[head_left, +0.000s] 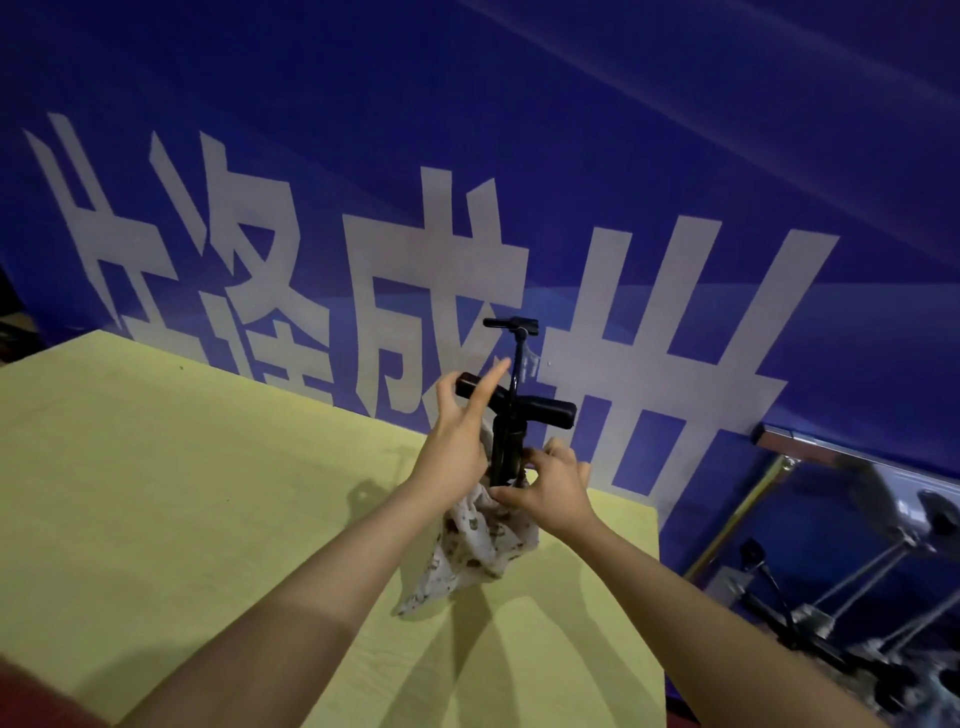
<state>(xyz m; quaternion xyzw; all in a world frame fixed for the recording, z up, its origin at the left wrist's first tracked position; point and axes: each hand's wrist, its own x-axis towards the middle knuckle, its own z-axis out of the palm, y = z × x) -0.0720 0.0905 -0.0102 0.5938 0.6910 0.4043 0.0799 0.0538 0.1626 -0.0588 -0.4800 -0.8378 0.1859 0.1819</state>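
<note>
Might tip mid-frame: tall black T-handle pump (505, 441) in spotted white cloth bag (467, 543). Flat-fingered left hand (454, 441) (just touching handle); only grip, right hand (545, 488) pinching pump low down.

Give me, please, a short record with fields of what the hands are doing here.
object: black pump, upright, lower end inside a patterned cloth bag
left hand: fingers straight, against the T-handle
right hand: grips the pump's barrel at the bag's mouth
surface: yellow table
behind: blue banner with white characters
</note>
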